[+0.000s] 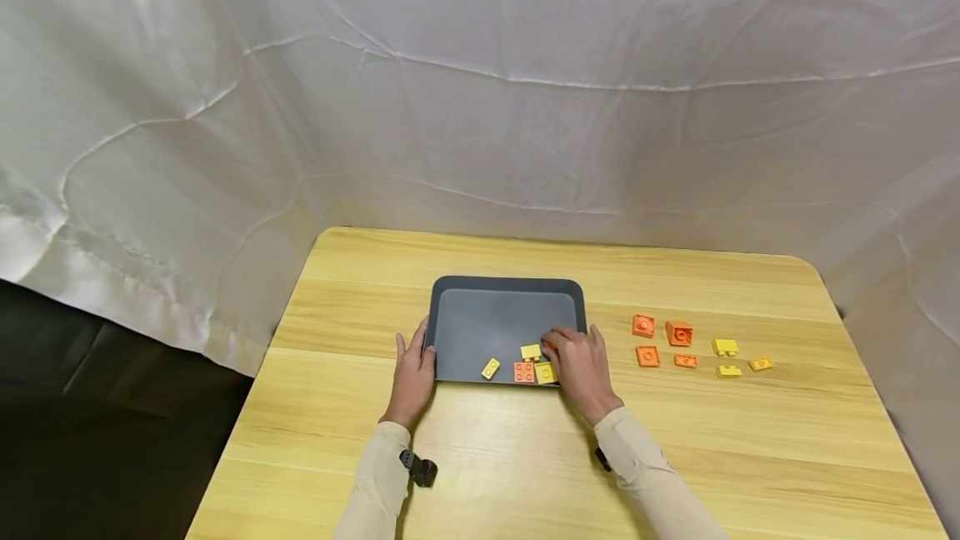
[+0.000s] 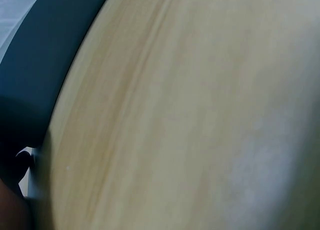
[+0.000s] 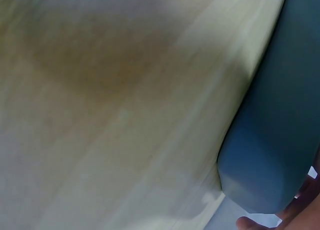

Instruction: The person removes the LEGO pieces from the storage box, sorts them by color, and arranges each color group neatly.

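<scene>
A dark grey tray lies on the wooden table, its near wall also visible in both wrist views. My left hand holds the tray's left side, thumb at the rim and fingers along the outside. Over the tray's near right corner, my right hand pinches an orange toy brick, mostly hidden by the fingers. Beside it inside the tray are a two-stud yellow brick, another yellow brick, a four-stud orange brick and a square yellow brick, partly covered by the hand.
Right of the tray, several loose bricks lie on the table: orange ones, including a larger orange brick, and yellow ones, such as a yellow brick. A pale curtain hangs behind the table's far edge.
</scene>
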Action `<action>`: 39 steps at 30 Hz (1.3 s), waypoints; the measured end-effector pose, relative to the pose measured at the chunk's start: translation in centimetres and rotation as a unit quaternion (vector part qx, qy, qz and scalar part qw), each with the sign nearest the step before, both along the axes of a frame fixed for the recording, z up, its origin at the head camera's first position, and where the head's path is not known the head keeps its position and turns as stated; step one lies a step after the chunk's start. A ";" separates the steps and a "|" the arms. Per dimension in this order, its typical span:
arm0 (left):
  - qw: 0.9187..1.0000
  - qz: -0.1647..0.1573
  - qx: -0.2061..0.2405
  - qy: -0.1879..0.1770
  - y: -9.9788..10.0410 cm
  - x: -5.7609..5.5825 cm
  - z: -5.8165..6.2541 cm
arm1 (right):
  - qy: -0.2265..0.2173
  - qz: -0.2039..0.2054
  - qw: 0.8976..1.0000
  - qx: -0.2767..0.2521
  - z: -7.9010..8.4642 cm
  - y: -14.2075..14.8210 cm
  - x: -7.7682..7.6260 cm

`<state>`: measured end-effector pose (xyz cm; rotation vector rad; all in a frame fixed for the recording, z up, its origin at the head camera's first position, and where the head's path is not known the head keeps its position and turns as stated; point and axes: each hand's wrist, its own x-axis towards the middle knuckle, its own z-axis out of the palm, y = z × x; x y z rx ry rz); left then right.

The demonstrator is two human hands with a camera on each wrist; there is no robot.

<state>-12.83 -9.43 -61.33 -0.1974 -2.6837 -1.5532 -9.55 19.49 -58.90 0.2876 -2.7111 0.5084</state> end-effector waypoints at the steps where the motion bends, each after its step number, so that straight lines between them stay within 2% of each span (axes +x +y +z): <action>1: 1.000 0.000 0.000 -0.003 0.0 0.0 0.0 | 0.001 0.000 1.000 0.001 0.0 0.0 0.0; 39: 0.999 0.009 0.005 -0.032 -0.7 0.5 0.2 | 0.054 0.001 0.998 -0.044 1.6 0.0 1.9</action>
